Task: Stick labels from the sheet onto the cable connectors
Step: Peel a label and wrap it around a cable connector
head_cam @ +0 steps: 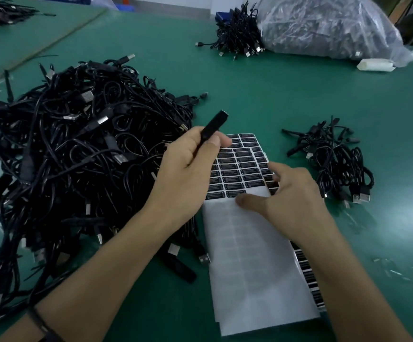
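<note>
My left hand (pixel 188 169) grips a black cable connector (pixel 214 125), whose tip points up and to the right. Its cable trails back into the big tangle on the left. In front of me lies the label sheet (pixel 250 255); its far half carries rows of black labels (pixel 242 166) and its near half is bare white backing. My right hand (pixel 287 201) rests on the sheet's right side, thumb at the lowest label row and fingertips at the labels on the right edge. Whether it pinches a label is hidden by the fingers.
A large heap of black USB cables (pixel 72 154) fills the left of the green table (pixel 299 95). A small cable bundle (pixel 336 156) lies right of the sheet. At the back sit another bundle (pixel 237 33), a clear plastic bag of cables (pixel 328 25) and a white roll (pixel 375 64).
</note>
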